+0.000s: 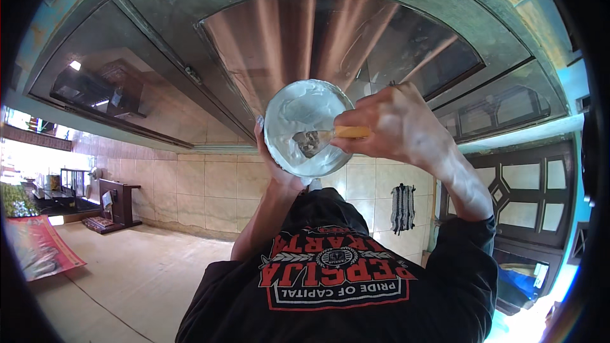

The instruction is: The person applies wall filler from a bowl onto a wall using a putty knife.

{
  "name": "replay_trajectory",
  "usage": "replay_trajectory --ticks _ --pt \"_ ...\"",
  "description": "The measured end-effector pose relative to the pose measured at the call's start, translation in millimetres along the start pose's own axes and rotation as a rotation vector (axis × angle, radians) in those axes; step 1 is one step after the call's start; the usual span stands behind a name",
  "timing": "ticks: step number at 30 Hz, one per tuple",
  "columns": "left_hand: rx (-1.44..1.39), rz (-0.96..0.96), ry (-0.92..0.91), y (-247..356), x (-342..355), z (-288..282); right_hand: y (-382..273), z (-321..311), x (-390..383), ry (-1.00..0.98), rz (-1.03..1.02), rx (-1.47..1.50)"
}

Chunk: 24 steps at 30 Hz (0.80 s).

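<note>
A round tub (337,164) of thick white paste (310,105) is held up in front of my chest, its opening facing me. My left hand (278,166) is closed around the tub's left and lower side, with fingers at the rim and part of the palm hidden behind it. My right hand (393,124) grips the yellow handle (351,132) of a putty knife. Its smeared metal blade (309,143) dips into the paste, left of my fingers. White smears coat the tub's inner wall and rim.
A dark green wooden frame (159,0) with glass panes and a brown curtain (273,38) behind stands close ahead. Below lies a tiled surface (210,184) with a grey striped mat (403,208). A dark panelled door (527,184) is at right; brown wooden furniture (117,203) stands at left.
</note>
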<state>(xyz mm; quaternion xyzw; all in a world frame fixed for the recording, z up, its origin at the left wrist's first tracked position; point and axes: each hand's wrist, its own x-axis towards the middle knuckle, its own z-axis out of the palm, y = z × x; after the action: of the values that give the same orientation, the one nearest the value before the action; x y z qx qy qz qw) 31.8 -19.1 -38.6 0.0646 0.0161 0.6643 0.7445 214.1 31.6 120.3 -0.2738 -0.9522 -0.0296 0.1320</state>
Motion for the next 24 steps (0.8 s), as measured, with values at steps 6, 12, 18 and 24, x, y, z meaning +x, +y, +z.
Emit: replay_trajectory --ticks 6,12,18,24 --pt "0.064 0.033 0.098 2.5 -2.5 -2.8 11.4 -12.1 17.1 -0.268 0.303 0.228" --pt "0.154 0.061 0.041 1.5 -4.1 -1.5 22.2 -15.5 24.0 -0.325 0.253 0.161" --pt "0.082 0.033 0.072 -0.9 -2.7 -1.7 4.6 4.0 25.5 -0.315 0.230 0.202" --pt "0.147 0.101 0.207 3.0 -6.5 -11.7 38.5 -35.9 15.5 -0.325 0.403 0.120"
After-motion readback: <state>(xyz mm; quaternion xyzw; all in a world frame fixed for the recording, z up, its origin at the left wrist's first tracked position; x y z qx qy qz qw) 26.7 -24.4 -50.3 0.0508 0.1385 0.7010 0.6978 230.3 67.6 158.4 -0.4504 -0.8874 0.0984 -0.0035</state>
